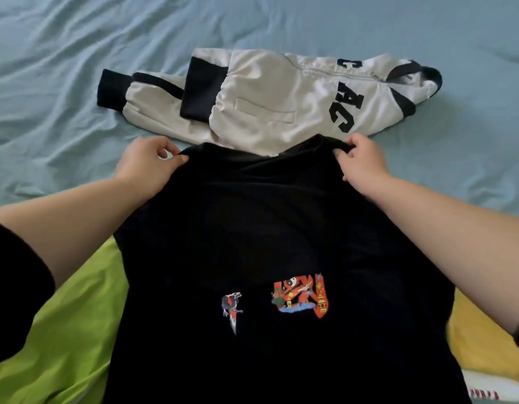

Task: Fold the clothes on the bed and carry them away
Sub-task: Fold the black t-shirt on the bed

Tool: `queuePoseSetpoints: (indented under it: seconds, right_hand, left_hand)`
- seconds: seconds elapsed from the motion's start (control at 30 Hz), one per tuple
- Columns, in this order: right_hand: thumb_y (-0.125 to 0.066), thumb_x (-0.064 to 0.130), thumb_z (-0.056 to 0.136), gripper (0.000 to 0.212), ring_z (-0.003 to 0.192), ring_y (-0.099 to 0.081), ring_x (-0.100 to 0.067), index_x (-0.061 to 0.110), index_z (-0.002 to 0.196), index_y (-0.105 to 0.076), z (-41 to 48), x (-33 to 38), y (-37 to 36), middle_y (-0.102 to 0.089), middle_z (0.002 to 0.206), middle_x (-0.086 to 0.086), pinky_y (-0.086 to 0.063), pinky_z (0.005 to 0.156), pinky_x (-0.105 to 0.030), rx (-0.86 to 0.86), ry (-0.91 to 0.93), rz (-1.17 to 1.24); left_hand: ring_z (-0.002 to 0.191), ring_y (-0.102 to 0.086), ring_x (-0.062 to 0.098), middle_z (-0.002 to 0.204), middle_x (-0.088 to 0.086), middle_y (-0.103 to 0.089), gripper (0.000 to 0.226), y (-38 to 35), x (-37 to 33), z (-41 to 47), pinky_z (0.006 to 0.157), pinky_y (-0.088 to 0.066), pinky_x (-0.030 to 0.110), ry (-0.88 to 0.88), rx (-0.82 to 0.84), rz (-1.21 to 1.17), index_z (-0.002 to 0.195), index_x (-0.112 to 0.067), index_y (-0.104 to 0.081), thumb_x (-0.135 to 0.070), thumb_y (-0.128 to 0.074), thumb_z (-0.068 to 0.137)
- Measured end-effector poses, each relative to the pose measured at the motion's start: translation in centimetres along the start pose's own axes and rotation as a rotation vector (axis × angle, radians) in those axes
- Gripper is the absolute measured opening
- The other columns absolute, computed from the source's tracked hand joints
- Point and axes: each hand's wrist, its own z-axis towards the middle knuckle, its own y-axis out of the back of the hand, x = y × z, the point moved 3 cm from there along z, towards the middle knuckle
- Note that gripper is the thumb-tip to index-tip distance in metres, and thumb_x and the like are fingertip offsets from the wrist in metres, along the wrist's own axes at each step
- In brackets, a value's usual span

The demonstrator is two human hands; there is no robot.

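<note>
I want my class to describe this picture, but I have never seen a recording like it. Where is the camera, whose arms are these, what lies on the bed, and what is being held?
There is no machine here. The two bare arms belong to a person wearing one wide-angle camera on the head, so this single picture looks forward and down at their own hands. The left hand and the right hand each pinch a shoulder of a black T-shirt with small coloured prints, holding it spread out. Beyond it, on the blue bedsheet, lies a white jacket with dark cuffs and large dark letters; it looks already folded. Beside the T-shirt, a green cloth shows at the left and a yellow cloth at the right. What those two are cannot be told.
</note>
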Motion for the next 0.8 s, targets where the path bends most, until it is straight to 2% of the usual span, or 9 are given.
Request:
queuePoseSetpoints:
  seconds: [0.1,0.23,0.3,0.33,0.4,0.5,0.63,0.73,0.8]
  right_hand:
    - [-0.048,0.018,0.097,0.011,0.051,-0.064,-0.012,0.015,0.107,-0.048,1.6,0.3,0.0,-0.065,0.072,-0.004,-0.051,0.055,-0.026,-0.086,-0.199,0.246]
    - [-0.047,0.014,0.095,0.028,0.087,-0.062,-0.019,0.013,0.123,-0.046,1.8,-0.2,-2.5,-0.063,0.111,-0.007,-0.05,0.084,-0.034,0.055,-0.366,0.25]
    - [-0.049,0.025,0.096,0.041,0.093,-0.055,-0.014,0.023,0.136,-0.038,-0.4,-0.2,-3.0,-0.053,0.126,0.003,-0.043,0.087,-0.031,0.161,-0.227,0.138]
    - [-0.047,0.03,0.097,0.049,0.107,-0.054,-0.017,0.028,0.144,-0.03,-2.1,-0.3,-3.1,-0.047,0.136,0.007,-0.041,0.096,-0.034,0.201,-0.091,0.05]
    - [-0.041,0.037,0.099,0.056,0.142,-0.03,-0.019,0.032,0.15,-0.019,-6.7,-1.1,-3.3,-0.03,0.156,0.005,-0.018,0.118,-0.042,0.172,0.211,-0.19]
    - [-0.026,0.057,0.096,0.063,0.15,0.006,-0.017,0.038,0.152,-0.002,-12.7,-3.7,-4.8,0.001,0.163,0.003,0.008,0.116,-0.045,0.211,0.403,-0.518]
    - [-0.008,0.077,0.085,0.076,0.141,0.035,-0.022,0.042,0.141,0.03,-13.3,-7.9,-7.8,0.04,0.151,0.0,0.021,0.112,-0.051,0.491,0.224,-0.734]
    - [-0.007,0.077,0.085,0.078,0.141,0.035,-0.023,0.04,0.142,0.03,-12.8,-7.8,-8.2,0.042,0.148,0.0,0.021,0.112,-0.052,0.503,0.235,-0.739]
    - [-0.013,0.072,0.09,0.075,0.144,0.028,-0.022,0.038,0.148,0.02,-13.5,-7.3,-7.2,0.032,0.155,0.0,0.017,0.114,-0.05,0.464,0.261,-0.695]
  left_hand:
    - [0.076,-0.057,0.023,0.079,-0.001,-0.059,0.014,-0.4,-2.0,1.9,0.069,-0.045,0.033,0.007,-0.034,-0.006,0.086,-0.025,-0.059,-0.038,-0.066,0.085]
    - [0.067,-0.062,0.019,0.093,0.007,-0.067,0.013,-4.3,-2.4,1.9,0.062,-0.049,0.027,0.21,0.034,-0.193,0.107,-0.012,-0.054,-0.017,-0.052,0.094]
    - [0.092,-0.064,0.028,0.11,0.009,-0.064,0.027,-5.6,-2.3,0.4,0.084,-0.05,0.035,0.211,0.062,-0.103,0.121,-0.014,-0.046,-0.014,-0.045,0.094]
    - [0.11,-0.058,0.032,0.119,0.009,-0.06,0.038,-6.2,-2.4,-0.9,0.099,-0.042,0.04,0.121,0.055,0.056,0.131,-0.017,-0.04,-0.019,-0.045,0.094]
    - [0.141,-0.029,0.033,0.15,0.009,-0.038,0.064,-7.8,-2.9,-5.2,0.116,-0.01,0.052,-0.143,0.048,0.298,0.149,-0.033,-0.016,-0.044,-0.045,0.093]
    - [0.148,0.01,0.03,0.162,-0.001,0.009,0.087,-10.2,-1.6,-11.5,0.108,0.013,0.06,-0.392,0.151,0.492,0.147,-0.05,0.016,-0.084,-0.027,0.079]
    - [0.133,0.045,0.025,0.145,-0.003,0.047,0.108,-11.9,3.1,-11.3,0.106,0.02,0.064,-0.184,0.475,0.614,0.13,-0.053,0.042,-0.103,-0.014,0.052]
    - [0.125,0.051,0.024,0.134,-0.004,0.055,0.11,-12.0,2.6,-10.7,0.104,0.022,0.064,-0.138,0.568,0.691,0.122,-0.052,0.05,-0.104,-0.008,0.044]
    - [0.131,0.045,0.026,0.141,0.0,0.05,0.111,-11.7,1.7,-11.2,0.107,0.015,0.066,-0.116,0.565,0.709,0.123,-0.05,0.05,-0.103,-0.007,0.044]
